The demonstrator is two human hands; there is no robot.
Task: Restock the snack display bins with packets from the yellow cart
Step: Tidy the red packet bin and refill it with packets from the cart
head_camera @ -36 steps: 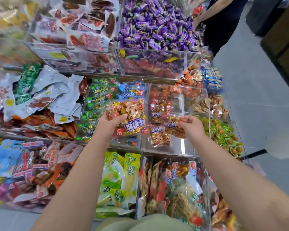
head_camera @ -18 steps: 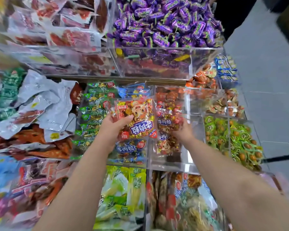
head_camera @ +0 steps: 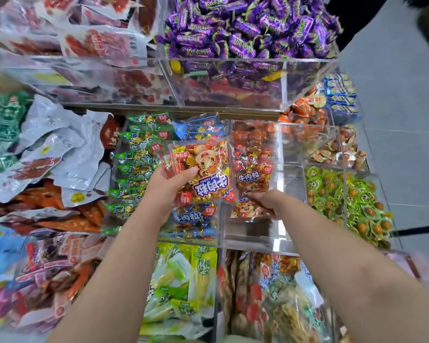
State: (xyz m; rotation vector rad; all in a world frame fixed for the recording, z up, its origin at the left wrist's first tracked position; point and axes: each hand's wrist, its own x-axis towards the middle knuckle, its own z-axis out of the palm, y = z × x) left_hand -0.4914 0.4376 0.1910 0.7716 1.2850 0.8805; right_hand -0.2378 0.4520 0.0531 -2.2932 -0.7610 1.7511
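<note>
My left hand [head_camera: 167, 188] grips a stack of red beef-cube packets [head_camera: 203, 169] with a cartoon tiger, held upside down above the middle row of bins. My right hand [head_camera: 268, 201] reaches into a clear acrylic bin [head_camera: 290, 174] and holds a matching red packet [head_camera: 252, 209] near the bin's front. More red packets [head_camera: 254, 157] stand behind it in that bin. The bin to the left holds blue packets [head_camera: 195, 220] of the same snack. The yellow cart is out of view.
Green packets [head_camera: 139, 164] fill the bin left of the blue ones. Purple candies [head_camera: 248, 28] heap in the upper bin. Green-wrapped sweets [head_camera: 344, 196] lie at the right, yellow-green packets [head_camera: 183, 280] below. Grey floor [head_camera: 401, 134] runs along the right.
My view has drawn closer to the bins. My right hand has sunk lower into the clear bin with the red packet. The left hand keeps its stack in nearly the same place.
</note>
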